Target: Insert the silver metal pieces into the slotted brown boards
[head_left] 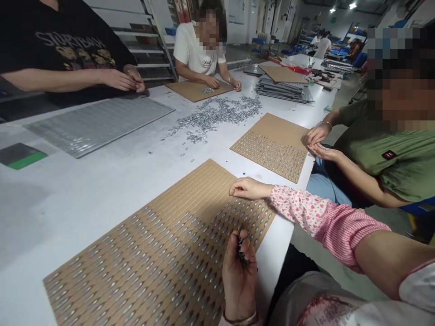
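- Front and centre, the big brown board (200,190) lies flat on the white table (136,181), and everything else here sits around it!
- Look at those silver pieces (204,247), slim and pointed, lying in slanting rows over most of the big brown board; a bare, lined patch shows toward its far corner.
- The left hand (239,265) is above the board's near right side, palm up, fingers curled round a clutch of small pieces (242,253) that look dark in there.
- And the right hand (249,187), out of a pink strawberry-print sleeve (302,208), is over the board's far right edge, fingers bent downward; whether they pinch a piece or touch the cardboard, I can't tell from here.
- Just past that edge, a smaller board (268,124) is part covered with similar pieces, and a co-worker in green (370,149) has both hands at its rim.
- Beyond the big brown board, what a spill: a loose heap (220,113) of silver pieces!
- Farther off behind that heap, a co-worker in white (200,54) leans over another brown board (185,90), a stack of grey sheets (282,90) nearby.
- Across from the big brown board, a grey panel (102,124) lies before someone in a black shirt (68,40).
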{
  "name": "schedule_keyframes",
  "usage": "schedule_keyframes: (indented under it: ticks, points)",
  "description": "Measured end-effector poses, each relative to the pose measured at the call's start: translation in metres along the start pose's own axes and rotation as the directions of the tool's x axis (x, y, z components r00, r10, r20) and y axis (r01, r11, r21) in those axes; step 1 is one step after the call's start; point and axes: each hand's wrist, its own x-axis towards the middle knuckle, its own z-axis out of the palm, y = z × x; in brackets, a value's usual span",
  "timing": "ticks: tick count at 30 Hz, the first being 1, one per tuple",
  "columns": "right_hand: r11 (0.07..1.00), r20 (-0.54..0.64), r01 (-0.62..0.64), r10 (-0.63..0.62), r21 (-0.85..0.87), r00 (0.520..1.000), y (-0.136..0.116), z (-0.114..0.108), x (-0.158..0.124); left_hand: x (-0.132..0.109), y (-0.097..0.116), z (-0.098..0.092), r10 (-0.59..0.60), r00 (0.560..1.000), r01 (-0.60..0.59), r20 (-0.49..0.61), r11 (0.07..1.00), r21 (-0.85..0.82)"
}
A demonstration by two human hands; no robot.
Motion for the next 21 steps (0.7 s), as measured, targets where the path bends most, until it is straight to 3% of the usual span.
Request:
schedule_keyframes:
  ticks: [4,8,13,17,21]
  points:
    - [0.999,0.031,-0.032,0.034,-0.037,0.999,-0.003,0.007,0.002,0.001,0.000,0.001,0.021,0.998,-0.021,-0.060,1.000,0.012]
    - [0.987,0.010,0.050,-0.049,-0.151,0.999,0.000,0.013,0.005,0.001,0.001,0.001,-0.029,0.997,0.026,-0.072,0.999,-0.040]
    - [0.981,-0.025,0.081,-0.086,-0.179,0.996,0.001,0.013,0.006,0.001,0.000,-0.002,-0.022,1.000,0.022,-0.005,0.999,-0.040]
    - [0.998,-0.057,0.048,-0.045,0.050,0.997,-0.014,0.012,-0.009,0.001,-0.004,-0.005,0.145,0.985,-0.150,0.097,0.988,0.046]
    - [0.906,0.164,-0.018,-0.057,0.423,0.985,-0.037,0.010,-0.036,0.003,-0.006,-0.007,0.201,0.976,-0.207,0.079,0.975,0.078]
